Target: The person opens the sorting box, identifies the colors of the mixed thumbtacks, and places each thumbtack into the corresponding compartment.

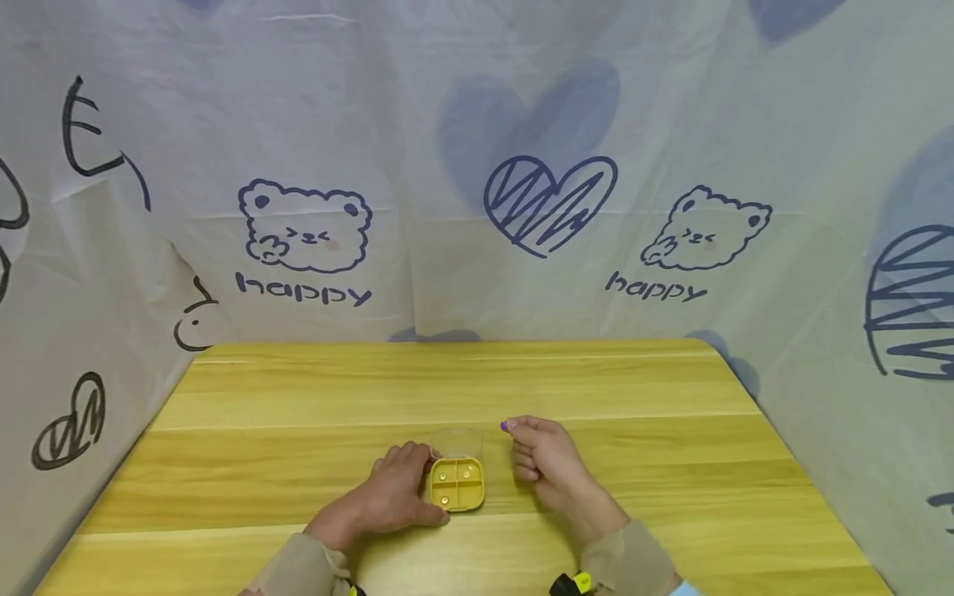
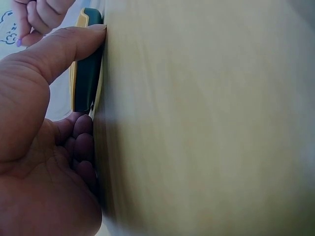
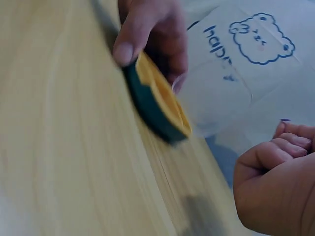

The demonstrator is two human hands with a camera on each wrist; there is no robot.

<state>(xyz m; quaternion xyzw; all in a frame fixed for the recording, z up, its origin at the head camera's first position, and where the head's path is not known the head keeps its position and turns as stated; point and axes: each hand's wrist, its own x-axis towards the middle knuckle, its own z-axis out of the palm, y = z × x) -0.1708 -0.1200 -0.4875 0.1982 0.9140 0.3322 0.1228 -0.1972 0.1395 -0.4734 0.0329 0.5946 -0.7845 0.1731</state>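
Note:
A small yellow pill box (image 1: 458, 495) with four-way dividers lies on the table, its clear lid (image 3: 219, 101) raised at the far side. Small round pieces show in three compartments: both far ones and the near left. The outer wall (image 2: 88, 73) looks dark green in the wrist views. My left hand (image 1: 398, 492) holds the box from the left, thumb at the near edge and fingers by the far left corner. To the right of the box, my right hand (image 1: 550, 462) pinches a tiny purple piece (image 1: 503, 426) between thumb and forefinger, other fingers curled.
The wood-patterned table (image 1: 671, 430) extends around both hands. A white cloth (image 1: 447, 290) with blue drawings hangs behind it and along both sides. Black and yellow wrist gear (image 1: 570, 583) sits near the right sleeve.

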